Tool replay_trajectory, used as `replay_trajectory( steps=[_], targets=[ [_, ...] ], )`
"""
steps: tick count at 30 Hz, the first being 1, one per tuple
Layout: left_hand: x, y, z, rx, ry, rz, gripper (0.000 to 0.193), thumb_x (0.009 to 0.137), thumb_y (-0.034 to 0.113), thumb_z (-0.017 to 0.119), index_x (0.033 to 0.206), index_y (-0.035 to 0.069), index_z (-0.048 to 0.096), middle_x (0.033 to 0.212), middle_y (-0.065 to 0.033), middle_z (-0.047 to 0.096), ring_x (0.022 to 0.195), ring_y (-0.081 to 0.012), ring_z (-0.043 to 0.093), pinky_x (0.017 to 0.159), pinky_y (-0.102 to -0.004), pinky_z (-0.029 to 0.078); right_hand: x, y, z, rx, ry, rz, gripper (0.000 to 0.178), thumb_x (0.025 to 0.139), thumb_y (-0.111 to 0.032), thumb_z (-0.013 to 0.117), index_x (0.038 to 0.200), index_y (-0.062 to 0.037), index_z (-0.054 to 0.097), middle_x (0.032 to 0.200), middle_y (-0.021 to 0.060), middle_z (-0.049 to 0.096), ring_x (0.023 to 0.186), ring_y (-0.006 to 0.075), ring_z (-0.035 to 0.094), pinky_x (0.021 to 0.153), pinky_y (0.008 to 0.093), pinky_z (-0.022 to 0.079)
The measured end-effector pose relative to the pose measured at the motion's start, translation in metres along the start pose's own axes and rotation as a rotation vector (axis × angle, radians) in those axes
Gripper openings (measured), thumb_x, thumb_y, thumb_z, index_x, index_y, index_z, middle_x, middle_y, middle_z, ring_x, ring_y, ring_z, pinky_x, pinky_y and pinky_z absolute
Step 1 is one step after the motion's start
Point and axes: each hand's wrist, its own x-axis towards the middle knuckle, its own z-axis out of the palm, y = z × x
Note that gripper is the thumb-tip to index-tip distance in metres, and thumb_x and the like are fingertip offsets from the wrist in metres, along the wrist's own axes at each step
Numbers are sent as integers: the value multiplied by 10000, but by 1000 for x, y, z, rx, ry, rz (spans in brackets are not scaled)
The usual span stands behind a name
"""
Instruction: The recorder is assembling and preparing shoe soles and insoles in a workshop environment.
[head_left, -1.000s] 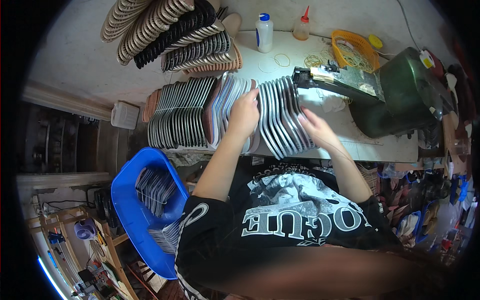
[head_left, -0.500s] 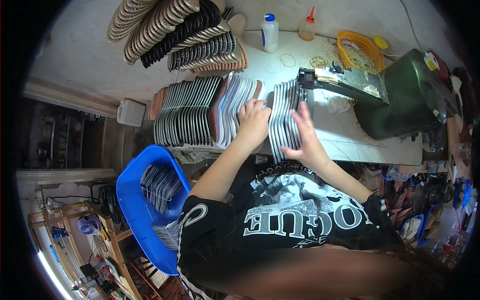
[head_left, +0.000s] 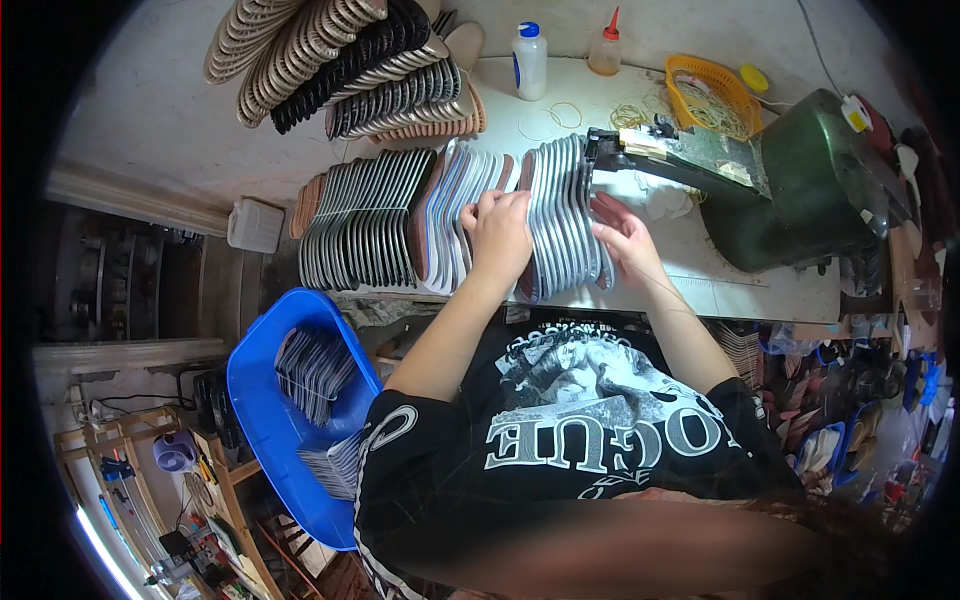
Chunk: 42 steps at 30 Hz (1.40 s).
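**Left hand, grey row, right hand, side by side along the table**

At far left, a blue tub of smooth plastic holds two bundles of thin soles. Above the rows, curved stacks show beige, black and metallic edges, some of them ribbed.

On the table, the dark row stands on edge, a thin band around it; that one looks done. The pale row follows, flat wavy-edged pieces in white, blue and brown, with no band that I can see.

The left hand lies at the near row's left end, fingers bent; its underside is hidden, so I cannot tell if it pinches. The grey row, upright and glossy-edged with a brown face at left, appears unbanded, so banding seems left undone there. The right hand is loosely spread at its right end.

Farther right, slack bands, a yellow lattice basket and a dark green machine.
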Motion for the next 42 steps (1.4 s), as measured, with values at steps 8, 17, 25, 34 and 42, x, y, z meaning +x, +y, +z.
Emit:
replay_trajectory(
  steps=[8, 17, 25, 34, 42],
  targets=[
    [-2, -3, -5, 241, -40, -20, 136, 792, 101, 563, 888, 85, 658, 1135, -91, 588, 1171, -281, 434, 972, -557, 235, -15, 20, -24, -683, 231, -213, 364, 929, -152, 536, 1245, 27, 531, 1297, 160, 532, 1194, 231, 510, 994, 313, 392],
    [7, 6, -30, 442, -329, -125, 570, 616, 179, 742, 1135, 45, 549, 1273, -127, 466, 1263, -292, 348, 1006, -563, 242, -53, 2, 57, -1518, -194, -572, 599, 817, -363, 667, 1331, -113, 491, 1492, 132, 326, 1414, 296, 233, 1126, 474, 142],
    [4, -14, -47, 454, -149, 2, 175, 660, 236, 684, 700, 68, 655, 926, -80, 527, 1007, -248, 458, 823, -437, 333, -67, -15, 58, -1341, -337, -549, 536, 820, -276, 664, 1300, -91, 514, 1471, 138, 365, 1414, 284, 245, 1116, 527, 115],
    [-10, 66, -83, -455, 156, 87, 178, 763, 88, 629, 661, 19, 500, 864, -96, 478, 860, -245, 456, 797, -356, 361, -60, -54, 85, -394, -397, -250, 654, 813, -236, 737, 1321, 18, 414, 1288, 136, 525, 1255, 179, 453, 1021, 294, 373],
    [19, 78, -94, -287, 381, 82, 436, 867, 217, 677, 1173, -9, 463, 1085, -123, 483, 989, -195, 497, 900, -314, 400, -59, -103, 75, -241, -428, -108, 625, 801, 36, 637, 1373, 8, 385, 1246, 68, 543, 1130, 118, 518, 996, 293, 412]
  ],
)
